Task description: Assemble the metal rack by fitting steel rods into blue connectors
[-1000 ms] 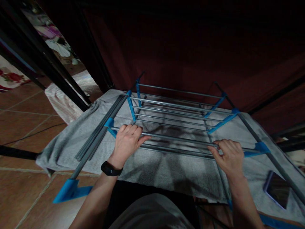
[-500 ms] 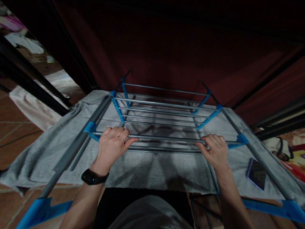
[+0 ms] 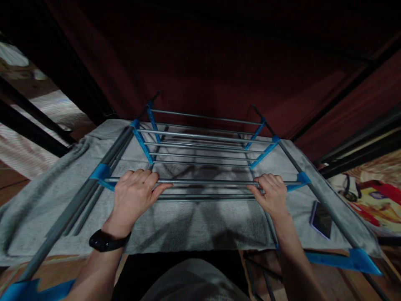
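A rack of grey metal tubes with blue plastic connectors lies across a grey towel. Both of my hands are wrapped round its near crossbar. My left hand grips it close to the left blue connector, the thumb stretched along the bar. Toward the other end, my right hand holds the same bar, short of the right blue connector. Beyond them, several thinner crossbars run between blue side brackets. The crossbar's underside is hidden by my fingers.
A phone lies on the towel at the right. Loose grey tubes rest beside the left side pole. A dark red curtain hangs behind, with dark posts at the left. Colourful fabric is at the far right.
The view has shifted slightly, so the rack and phone appear further left. Both hands keep their hold on the crossbar, with the left end of the rack now looking a little nearer.
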Tool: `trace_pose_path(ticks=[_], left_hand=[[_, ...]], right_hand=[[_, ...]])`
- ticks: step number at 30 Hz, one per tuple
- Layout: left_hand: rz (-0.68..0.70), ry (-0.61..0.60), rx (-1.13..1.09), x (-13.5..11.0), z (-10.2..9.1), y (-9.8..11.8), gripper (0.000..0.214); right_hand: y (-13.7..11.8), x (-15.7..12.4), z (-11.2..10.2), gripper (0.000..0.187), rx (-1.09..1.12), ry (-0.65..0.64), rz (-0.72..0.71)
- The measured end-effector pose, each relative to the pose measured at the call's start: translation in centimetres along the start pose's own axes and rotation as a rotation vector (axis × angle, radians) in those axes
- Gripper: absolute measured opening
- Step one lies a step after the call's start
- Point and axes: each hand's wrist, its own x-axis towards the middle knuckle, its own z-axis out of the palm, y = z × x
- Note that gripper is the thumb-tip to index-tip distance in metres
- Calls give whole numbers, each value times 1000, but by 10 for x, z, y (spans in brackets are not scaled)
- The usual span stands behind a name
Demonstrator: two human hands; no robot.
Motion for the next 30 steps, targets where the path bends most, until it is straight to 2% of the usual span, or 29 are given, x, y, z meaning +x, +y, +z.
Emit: trace_pose_path(ticks=[30], left_hand=[[21, 31, 0, 1, 1, 0, 42]], right_hand=[[-2, 0, 0, 20, 11, 10, 3]])
